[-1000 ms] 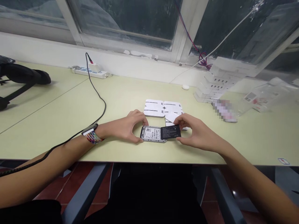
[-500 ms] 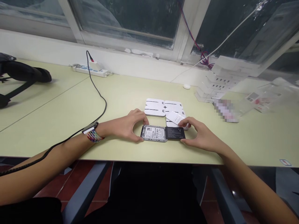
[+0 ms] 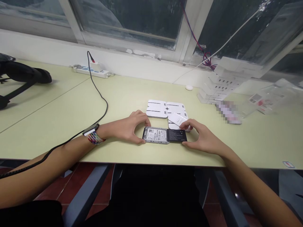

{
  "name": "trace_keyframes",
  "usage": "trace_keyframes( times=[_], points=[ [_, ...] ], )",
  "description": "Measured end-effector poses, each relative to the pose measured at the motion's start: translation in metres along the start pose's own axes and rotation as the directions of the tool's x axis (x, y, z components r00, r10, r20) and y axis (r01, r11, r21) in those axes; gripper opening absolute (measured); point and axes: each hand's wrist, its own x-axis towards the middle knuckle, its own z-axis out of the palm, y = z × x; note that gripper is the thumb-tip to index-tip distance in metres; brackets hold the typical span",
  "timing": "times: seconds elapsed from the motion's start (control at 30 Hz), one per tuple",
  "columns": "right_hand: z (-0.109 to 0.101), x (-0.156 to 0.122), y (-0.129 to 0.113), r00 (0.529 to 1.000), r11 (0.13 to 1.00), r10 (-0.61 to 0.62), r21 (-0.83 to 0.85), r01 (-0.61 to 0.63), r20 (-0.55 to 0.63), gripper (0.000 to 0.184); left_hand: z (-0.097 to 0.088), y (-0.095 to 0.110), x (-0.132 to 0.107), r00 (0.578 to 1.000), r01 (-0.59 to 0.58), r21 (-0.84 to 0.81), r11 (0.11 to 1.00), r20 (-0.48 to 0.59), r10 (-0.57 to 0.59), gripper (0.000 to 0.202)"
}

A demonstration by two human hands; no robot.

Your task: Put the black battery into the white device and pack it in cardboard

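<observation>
A small grey device (image 3: 155, 135) lies open-backed on the pale green table (image 3: 71, 119), showing a white barcode label. My left hand (image 3: 127, 127) grips its left end, thumb at the near edge and fingers at the far edge. A flat black battery (image 3: 176, 135) lies right against the device's right end. My right hand (image 3: 203, 137) holds the battery by its right side, thumb below and fingers above. Just behind lie white back covers (image 3: 165, 108) and a small white card (image 3: 177, 119).
A black cable (image 3: 99, 94) runs from a white power strip (image 3: 91, 72) at the back toward my left wrist. White boxes (image 3: 217, 86) and clear plastic bags (image 3: 267, 97) sit at the right rear. A black stand (image 3: 21, 75) is far left.
My right hand drew the battery rightward off the device and lowered it flat onto the table beside it. My left hand stayed on the device.
</observation>
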Motion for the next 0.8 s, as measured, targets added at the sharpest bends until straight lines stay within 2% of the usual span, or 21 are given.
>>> trace_keyframes(
  times=[0.8],
  points=[
    [-0.0019, 0.0000, -0.0043, 1.000, 1.000, 0.024, -0.013, -0.023, 0.016, 0.041, -0.0004, 0.0012, 0.0003, 1.000, -0.007, 0.007, 1.000, -0.002, 0.007, 0.056]
  ],
)
